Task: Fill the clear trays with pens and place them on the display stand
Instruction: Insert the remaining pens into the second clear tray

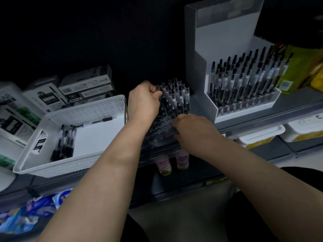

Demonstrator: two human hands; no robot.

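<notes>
A clear tray (158, 127) with round holes sits on the shelf edge between my hands, its back rows filled with upright black pens (176, 98). My left hand (143, 100) pinches a pen at the top of the tray's left side. My right hand (194, 130) grips the tray's front right corner. The white display stand (195, 49) at the right holds another tray (244, 109) full of pens. A white perforated basket (97, 112) on the left holds several loose pens (64, 142).
Pen boxes (83, 84) are stacked behind the basket. Small bottles (164, 165) stand on the lower shelf under the tray. Yellow-green packages (297, 67) sit right of the stand, white tubs (262, 135) below them, blue packets (35, 212) at lower left.
</notes>
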